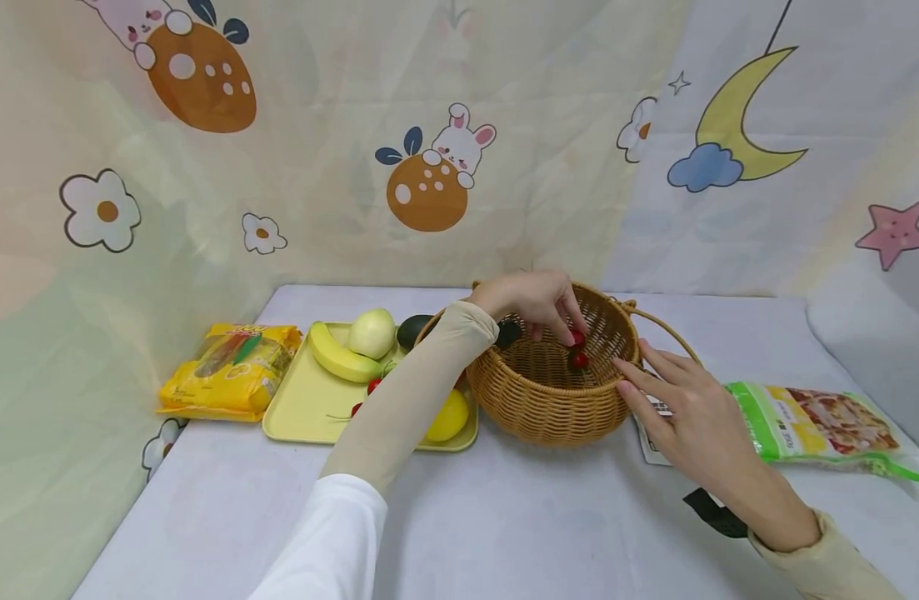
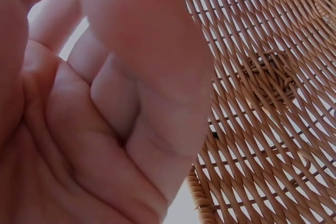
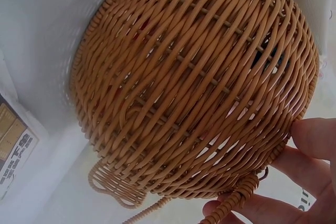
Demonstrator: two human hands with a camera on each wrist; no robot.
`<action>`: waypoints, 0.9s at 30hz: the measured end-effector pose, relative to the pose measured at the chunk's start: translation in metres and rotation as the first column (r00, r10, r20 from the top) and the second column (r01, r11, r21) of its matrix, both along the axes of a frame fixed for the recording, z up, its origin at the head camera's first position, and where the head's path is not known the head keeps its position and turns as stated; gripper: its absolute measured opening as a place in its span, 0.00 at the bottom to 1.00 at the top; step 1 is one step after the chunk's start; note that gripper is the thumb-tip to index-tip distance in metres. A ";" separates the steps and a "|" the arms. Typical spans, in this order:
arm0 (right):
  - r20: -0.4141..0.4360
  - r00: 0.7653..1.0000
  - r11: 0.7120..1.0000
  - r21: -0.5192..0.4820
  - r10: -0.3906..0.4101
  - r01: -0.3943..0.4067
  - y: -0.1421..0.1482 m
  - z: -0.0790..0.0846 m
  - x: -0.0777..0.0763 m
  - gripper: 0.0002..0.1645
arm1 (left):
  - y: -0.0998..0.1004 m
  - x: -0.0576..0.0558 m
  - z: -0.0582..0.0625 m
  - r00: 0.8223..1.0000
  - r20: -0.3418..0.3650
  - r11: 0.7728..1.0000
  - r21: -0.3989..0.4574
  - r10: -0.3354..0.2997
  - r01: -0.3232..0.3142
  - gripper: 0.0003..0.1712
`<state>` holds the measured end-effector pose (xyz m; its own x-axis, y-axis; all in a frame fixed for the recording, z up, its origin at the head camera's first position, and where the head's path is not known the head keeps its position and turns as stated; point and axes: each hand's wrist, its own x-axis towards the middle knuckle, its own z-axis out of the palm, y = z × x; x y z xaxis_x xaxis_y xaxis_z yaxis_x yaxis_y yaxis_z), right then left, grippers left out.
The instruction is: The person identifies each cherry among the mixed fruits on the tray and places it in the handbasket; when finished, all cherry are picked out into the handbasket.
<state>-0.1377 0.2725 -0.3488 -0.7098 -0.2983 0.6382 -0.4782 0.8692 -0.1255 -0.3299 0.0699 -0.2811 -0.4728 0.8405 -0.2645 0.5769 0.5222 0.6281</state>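
Note:
My left hand (image 1: 537, 304) reaches over the rim into a round wicker basket (image 1: 552, 412). Its thumb and fingers pinch a red cherry (image 1: 577, 337), with a second cherry (image 1: 580, 360) just below, inside the basket. In the left wrist view the fingers (image 2: 152, 66) are bent and the cherries are hidden behind them. On the basket's right side my right hand (image 1: 695, 412) holds the rim near the handle (image 1: 665, 327). The right wrist view shows that thumb (image 3: 315, 137) at the basket's edge and fingers behind the handle.
Left of the basket a yellow tray (image 1: 297, 423) carries a banana (image 1: 339, 354), a pale round fruit (image 1: 372, 334), a dark oval fruit (image 1: 414, 331), a lemon (image 1: 448, 417) and cherries (image 1: 373, 386). A yellow package (image 1: 234, 371) lies farther left, a green-edged food package (image 1: 826, 425) at right.

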 end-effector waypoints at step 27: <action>0.007 1.000 1.000 -0.003 -0.002 0.002 -0.001 0.001 0.000 0.23 | -0.002 0.004 0.003 1.000 -0.002 0.998 -0.055 0.021 -0.021 0.18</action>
<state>-0.1373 0.2716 -0.3480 -0.7148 -0.2951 0.6340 -0.4754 0.8700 -0.1311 -0.3264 0.0681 -0.2776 -0.4902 0.8149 -0.3093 0.5664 0.5676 0.5976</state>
